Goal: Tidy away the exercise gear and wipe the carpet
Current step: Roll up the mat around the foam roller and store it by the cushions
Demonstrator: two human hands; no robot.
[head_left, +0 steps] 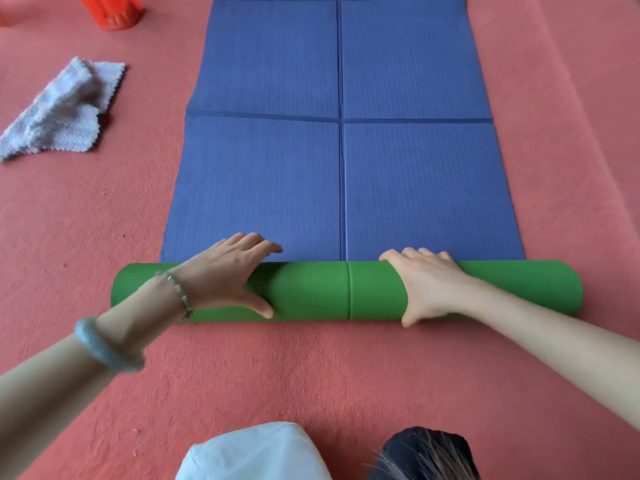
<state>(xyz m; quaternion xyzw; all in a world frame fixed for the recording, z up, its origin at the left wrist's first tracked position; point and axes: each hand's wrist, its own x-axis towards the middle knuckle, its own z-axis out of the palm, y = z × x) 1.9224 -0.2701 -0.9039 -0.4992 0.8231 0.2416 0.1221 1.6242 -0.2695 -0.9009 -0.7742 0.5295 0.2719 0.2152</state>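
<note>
Lying part-rolled, green-backed blue mat (263, 188)

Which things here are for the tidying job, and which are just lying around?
For the job: yoga mat, partly rolled, held by the left hand and right hand; grey cloth lying crumpled on the red carpet, which needs wiping.
Just lying about: orange-red thing at the top left, cut off by the edge.

Both arms outstretched, left hand (221, 271) and right hand (426, 285) palm-down, fingers (252, 241) curled over the roll (311, 289).
</note>
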